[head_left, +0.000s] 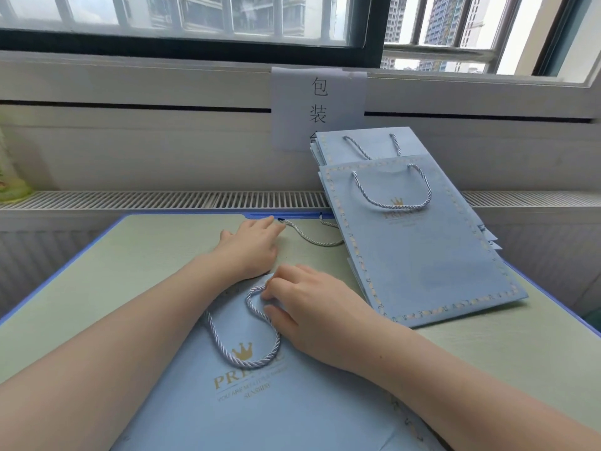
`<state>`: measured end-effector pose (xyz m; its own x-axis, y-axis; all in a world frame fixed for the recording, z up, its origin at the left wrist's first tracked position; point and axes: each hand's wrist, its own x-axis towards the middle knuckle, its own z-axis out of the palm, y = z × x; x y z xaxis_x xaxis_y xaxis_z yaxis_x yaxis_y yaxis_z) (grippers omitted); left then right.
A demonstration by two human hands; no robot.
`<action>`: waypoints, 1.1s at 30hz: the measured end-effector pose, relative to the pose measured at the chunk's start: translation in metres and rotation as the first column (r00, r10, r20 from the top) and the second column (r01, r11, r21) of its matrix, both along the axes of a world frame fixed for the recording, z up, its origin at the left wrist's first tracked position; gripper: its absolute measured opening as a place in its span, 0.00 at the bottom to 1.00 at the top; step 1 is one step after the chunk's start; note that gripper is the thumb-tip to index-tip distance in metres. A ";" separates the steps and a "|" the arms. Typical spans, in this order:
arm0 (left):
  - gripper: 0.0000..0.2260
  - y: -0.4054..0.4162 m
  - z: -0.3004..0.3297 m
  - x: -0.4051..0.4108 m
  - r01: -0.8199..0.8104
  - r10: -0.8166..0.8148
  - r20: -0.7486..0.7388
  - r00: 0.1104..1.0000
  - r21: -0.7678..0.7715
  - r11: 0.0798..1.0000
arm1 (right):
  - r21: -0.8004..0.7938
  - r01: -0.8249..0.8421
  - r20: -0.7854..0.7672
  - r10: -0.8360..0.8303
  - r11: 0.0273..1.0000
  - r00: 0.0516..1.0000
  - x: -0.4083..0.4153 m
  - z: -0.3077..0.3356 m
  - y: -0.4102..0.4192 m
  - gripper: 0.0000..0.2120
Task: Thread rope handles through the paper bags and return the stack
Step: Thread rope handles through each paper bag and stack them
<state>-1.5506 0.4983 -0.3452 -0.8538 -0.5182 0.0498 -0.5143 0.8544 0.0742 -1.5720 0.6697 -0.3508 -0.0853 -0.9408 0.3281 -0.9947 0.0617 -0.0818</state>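
Note:
A light blue paper bag (260, 402) with a gold crown print lies flat in front of me. A twisted silver-blue rope handle (257, 359) loops over its face. My right hand (312, 307) pinches the upper right end of that rope near the bag's top edge. My left hand (250, 249) lies flat past the bag's top with fingers stretched toward a loose rope (312, 239) on the table; its fingertips are at the rope's dark-tipped end. Whether they touch it is unclear.
A stack of blue bags (429, 255) with handles fitted lies at the right. A second pile (361, 144) leans behind it against the wall. The green table (97, 288) has a blue rim. A radiator grille (162, 200) and paper sign (318, 102) are behind.

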 end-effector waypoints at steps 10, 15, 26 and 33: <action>0.31 0.003 0.001 -0.029 0.203 -0.209 0.077 0.975 0.083 0.976 | 0.008 -0.003 -0.038 0.003 1.000 0.999 -0.002 0.004 0.000 0.14; 0.13 -0.003 0.004 -0.033 0.212 -0.207 -0.074 0.976 0.065 0.975 | 0.080 0.068 -0.029 -0.066 0.995 0.997 -0.004 0.016 0.005 0.13; 0.04 -0.011 0.010 0.034 -0.082 0.083 -0.162 0.983 0.015 0.997 | 0.038 0.166 0.046 -0.168 0.985 0.985 -0.010 0.015 0.007 0.17; 0.06 0.029 0.023 0.073 0.013 -0.036 -0.490 0.871 -0.051 0.999 | -0.022 0.184 0.161 -0.178 0.983 0.971 -0.011 0.008 0.007 0.08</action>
